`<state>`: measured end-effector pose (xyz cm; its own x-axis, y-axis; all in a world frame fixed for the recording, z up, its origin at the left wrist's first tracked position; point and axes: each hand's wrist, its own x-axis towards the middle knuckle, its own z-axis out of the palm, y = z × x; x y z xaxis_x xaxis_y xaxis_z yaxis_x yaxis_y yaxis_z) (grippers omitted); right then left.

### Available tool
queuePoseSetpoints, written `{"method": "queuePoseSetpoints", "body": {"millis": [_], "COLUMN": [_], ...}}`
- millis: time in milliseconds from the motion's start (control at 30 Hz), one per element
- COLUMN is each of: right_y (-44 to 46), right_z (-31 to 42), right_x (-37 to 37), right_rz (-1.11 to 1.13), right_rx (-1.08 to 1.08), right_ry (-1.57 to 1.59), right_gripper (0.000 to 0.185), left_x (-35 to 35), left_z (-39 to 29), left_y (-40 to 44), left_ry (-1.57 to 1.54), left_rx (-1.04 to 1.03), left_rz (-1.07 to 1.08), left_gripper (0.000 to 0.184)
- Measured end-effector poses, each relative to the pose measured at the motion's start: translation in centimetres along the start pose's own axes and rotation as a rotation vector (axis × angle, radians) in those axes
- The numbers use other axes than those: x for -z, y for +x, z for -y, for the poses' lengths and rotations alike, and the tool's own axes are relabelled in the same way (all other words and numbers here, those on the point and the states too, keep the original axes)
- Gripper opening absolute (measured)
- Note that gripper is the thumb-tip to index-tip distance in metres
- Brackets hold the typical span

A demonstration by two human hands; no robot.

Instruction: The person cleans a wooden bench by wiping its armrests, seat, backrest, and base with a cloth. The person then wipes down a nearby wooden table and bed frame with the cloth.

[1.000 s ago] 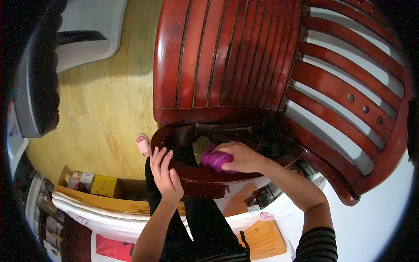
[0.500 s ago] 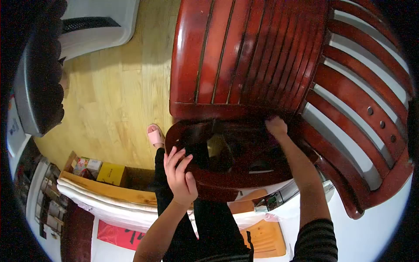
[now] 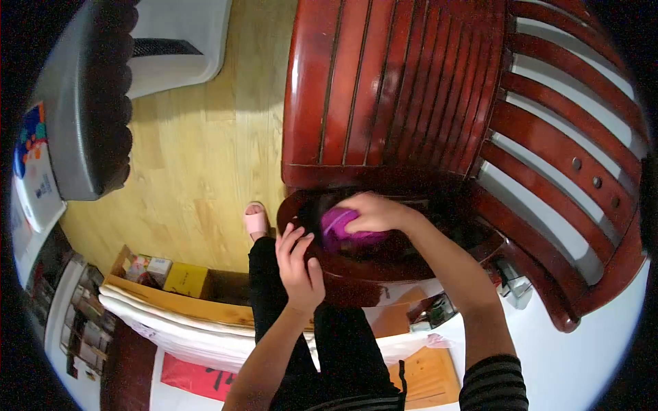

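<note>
A bunched purple cloth (image 3: 340, 225) is gripped in my right hand (image 3: 373, 214), at the inner side of the dark red wooden armrest (image 3: 356, 274). Some blur covers the cloth and those fingers. My left hand (image 3: 299, 270) rests at the armrest's front end, fingers extended and apart, with nothing in it. Beyond both hands lies the slatted seat (image 3: 384, 89) of the wooden bench, with its slatted backrest (image 3: 548, 151) on the right.
A grey scalloped-edge object (image 3: 89, 137) stands at the left near a white plastic piece (image 3: 205, 65). A wooden box (image 3: 226, 284) with a yellow carton (image 3: 188, 279) sits lower left. A pink slipper (image 3: 256, 220) is on the wooden floor (image 3: 185, 157).
My right hand has moved left along the armrest from near the backrest, bringing the purple cloth into plain view. My left hand stays by the front end. The camera view has shifted slightly.
</note>
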<state>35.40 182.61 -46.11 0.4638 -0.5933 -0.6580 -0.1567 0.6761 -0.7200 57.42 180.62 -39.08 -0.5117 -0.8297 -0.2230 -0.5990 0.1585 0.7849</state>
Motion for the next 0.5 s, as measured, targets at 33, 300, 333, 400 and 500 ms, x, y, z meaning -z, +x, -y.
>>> {"method": "queuePoseSetpoints", "body": {"millis": [33,300,333,400,500], "right_y": [-1.9,-20.5,-20.7,-18.8,-6.4], "right_z": [0.8,-2.0,-1.7,-3.9,-6.4], "right_x": [0.4,-18.3,-21.6,-30.1,-36.0], "right_rz": [-0.204,-0.696,-0.569,-0.66,-1.187], "right_rx": [-0.001,0.591,0.49,0.109,-0.253], "right_ry": [-0.071,0.943,1.129,1.455,1.441], "right_gripper": [0.036,0.071,0.069,0.057,0.045], "left_x": [0.0,1.5,1.8,1.3,0.7], "left_z": [-0.1,0.8,1.4,2.2,3.8], "left_y": [-0.1,0.4,0.8,1.7,1.8], "left_ry": [-0.014,-0.219,-0.148,-0.072,-0.057], "left_rx": [0.015,0.221,0.18,0.068,-0.083], "left_rz": [0.007,-0.012,0.019,0.04,0.136], "left_gripper": [0.032,0.027,0.027,0.027,0.03]}}
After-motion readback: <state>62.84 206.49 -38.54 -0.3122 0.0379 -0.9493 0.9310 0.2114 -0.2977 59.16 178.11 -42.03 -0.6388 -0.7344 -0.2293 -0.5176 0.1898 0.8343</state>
